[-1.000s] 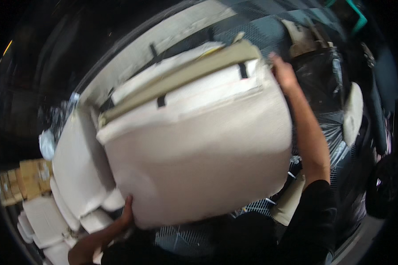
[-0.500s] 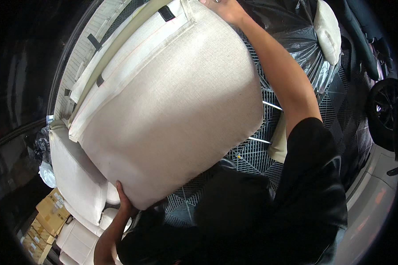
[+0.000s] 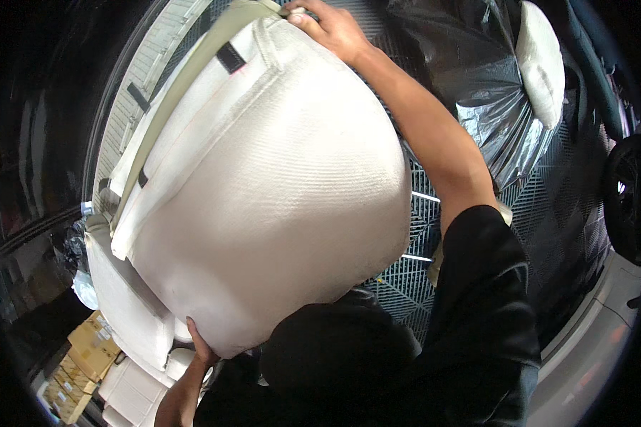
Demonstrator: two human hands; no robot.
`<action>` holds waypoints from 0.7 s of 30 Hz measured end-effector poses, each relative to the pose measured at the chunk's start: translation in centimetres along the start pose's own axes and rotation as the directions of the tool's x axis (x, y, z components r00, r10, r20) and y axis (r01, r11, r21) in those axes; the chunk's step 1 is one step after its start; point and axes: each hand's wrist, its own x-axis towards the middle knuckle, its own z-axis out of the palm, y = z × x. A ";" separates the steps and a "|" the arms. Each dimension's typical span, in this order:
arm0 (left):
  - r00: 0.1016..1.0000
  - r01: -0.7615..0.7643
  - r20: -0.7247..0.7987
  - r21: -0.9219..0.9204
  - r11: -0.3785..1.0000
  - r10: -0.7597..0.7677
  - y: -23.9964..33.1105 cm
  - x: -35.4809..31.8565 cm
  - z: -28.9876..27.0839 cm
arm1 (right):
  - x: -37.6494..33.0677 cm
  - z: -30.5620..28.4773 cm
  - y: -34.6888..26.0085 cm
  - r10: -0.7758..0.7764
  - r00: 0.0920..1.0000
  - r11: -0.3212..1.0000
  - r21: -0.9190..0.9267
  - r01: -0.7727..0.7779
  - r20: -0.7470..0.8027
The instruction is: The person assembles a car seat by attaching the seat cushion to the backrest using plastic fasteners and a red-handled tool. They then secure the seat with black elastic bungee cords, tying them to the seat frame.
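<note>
A large beige fabric seat cushion (image 3: 285, 192) fills the middle, tilted in front of me. Along its upper left side runs a pale fabric flap (image 3: 185, 160) bearing black tabs (image 3: 230, 58); beyond it is an olive-green edge strip (image 3: 160, 117). My right hand (image 3: 331, 32) reaches over the far end, its fingers closed on the fabric at the cushion's top corner. At the near lower corner my left hand (image 3: 201, 349) supports the cushion, thumb against its face and the other fingers hidden behind it.
More beige seat parts (image 3: 132, 299) lie at the left, with cardboard boxes (image 3: 92, 345) below them. Black plastic sheeting (image 3: 470, 78) and a pale cushion (image 3: 543, 67) are at the upper right. Underfoot is dark grid flooring (image 3: 406, 292). A black wheel (image 3: 625, 196) stands far right.
My right hand has shifted left and slightly down, along with the cushion's far end. My left hand stays at the lower corner. The surroundings have moved a little right and down in view.
</note>
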 end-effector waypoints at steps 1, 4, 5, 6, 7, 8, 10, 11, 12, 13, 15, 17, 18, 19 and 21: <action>0.999 -0.029 -0.018 0.033 0.999 0.029 -0.1 0.0 -0.2 | 0.1 -0.2 0.1 -0.029 1.000 1.000 -0.010 0.029 -0.012; 1.000 -0.013 -0.016 0.041 0.999 0.014 -0.1 0.6 -0.6 | 1.4 -0.2 1.9 -0.120 0.990 0.989 -0.100 0.112 -0.074; 0.999 -0.009 -0.036 0.044 0.999 0.011 -0.1 0.8 -1.0 | 1.8 0.2 2.2 -0.142 0.987 0.988 -0.069 0.137 -0.077; 0.999 -0.005 -0.053 0.047 0.999 0.007 -0.3 0.9 -1.0 | 1.8 0.3 2.3 -0.163 0.983 0.986 -0.040 0.160 -0.080; 0.997 0.000 -0.071 0.051 0.999 0.003 -0.5 0.8 -1.0 | 1.9 0.3 2.4 -0.184 0.979 0.983 -0.012 0.183 -0.084; 0.999 -0.031 -0.035 0.123 0.992 0.036 0.3 0.4 1.3 | 1.5 -0.1 2.6 -0.133 0.991 0.991 -0.008 0.132 -0.029; 0.994 -0.035 -0.093 0.143 0.989 0.048 0.3 0.1 2.0 | 1.2 -0.7 2.5 -0.037 0.997 0.999 0.022 0.036 0.070; 0.991 -0.037 -0.122 0.157 0.987 0.057 0.3 0.0 1.6 | 1.2 -0.1 3.1 -0.005 0.999 0.994 0.111 0.000 0.044; 0.999 -0.008 -0.036 -0.045 0.999 0.007 0.3 0.7 0.3 | 1.9 0.3 3.9 0.014 1.000 0.980 0.198 -0.017 0.015; 0.999 -0.025 -0.036 -0.018 1.000 0.024 0.3 0.7 -1.1 | 2.6 -0.1 5.0 0.034 0.999 0.959 0.283 -0.030 -0.011; 0.997 -0.064 -0.032 0.000 0.998 0.064 0.3 0.6 1.1 | 2.9 -1.3 6.1 0.154 0.981 0.927 0.326 -0.184 0.117; 0.995 -0.045 -0.093 0.012 0.999 0.046 0.4 -1.1 3.9 | 0.6 0.4 2.1 0.400 0.917 0.902 0.177 -0.393 -0.001; 0.990 -0.040 -0.132 -0.001 0.999 0.040 0.0 -2.1 5.5 | -2.7 -1.8 -0.8 0.377 0.880 0.774 0.424 -0.470 0.289; 0.983 -0.027 -0.178 0.055 0.998 0.036 1.6 -2.7 7.7 | -2.7 -2.7 0.9 0.367 0.896 0.810 0.389 -0.440 0.248; 0.972 -0.073 -0.211 0.131 0.989 0.100 3.6 -3.0 9.8 | 1.1 0.5 5.5 0.401 0.912 0.881 0.239 -0.409 0.085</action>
